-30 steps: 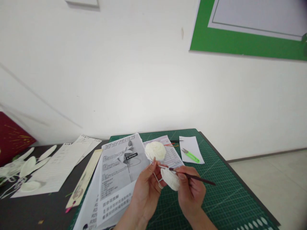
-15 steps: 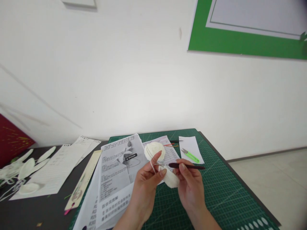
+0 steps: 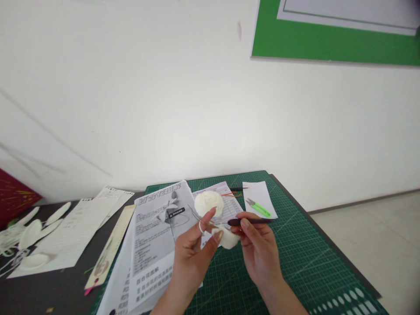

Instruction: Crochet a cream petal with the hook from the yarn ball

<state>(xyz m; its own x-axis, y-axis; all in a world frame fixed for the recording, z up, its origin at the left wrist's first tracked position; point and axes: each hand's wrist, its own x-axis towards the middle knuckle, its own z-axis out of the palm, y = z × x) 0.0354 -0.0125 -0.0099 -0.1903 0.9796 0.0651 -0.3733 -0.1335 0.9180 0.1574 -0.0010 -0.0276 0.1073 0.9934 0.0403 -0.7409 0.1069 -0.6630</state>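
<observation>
My left hand [image 3: 193,253] pinches the edge of a small white crocheted piece [image 3: 229,239], and white yarn loops around its raised index finger. My right hand [image 3: 260,249] is closed on the dark handle of a crochet hook [image 3: 251,222], which points left toward the top of the piece. The fingertips of my right hand are beside the piece's right edge. Just behind my left fingers lies a ball of white yarn [image 3: 208,203]. The hook's tip is too small to make out against the yarn.
Printed sheets [image 3: 154,245] lie on the green cutting mat [image 3: 295,258]. Green snips [image 3: 259,207] rest on white paper [image 3: 257,189]. A ruler [image 3: 111,245], handwritten pages [image 3: 72,236] and white leaf-shaped pieces [image 3: 31,234] are at left. A white wall [image 3: 183,100] stands behind.
The view has shifted slightly. The crocheted piece is tilted more sideways, and my left index finger with its yarn has moved a little left. The hook handle lies flatter in my right hand.
</observation>
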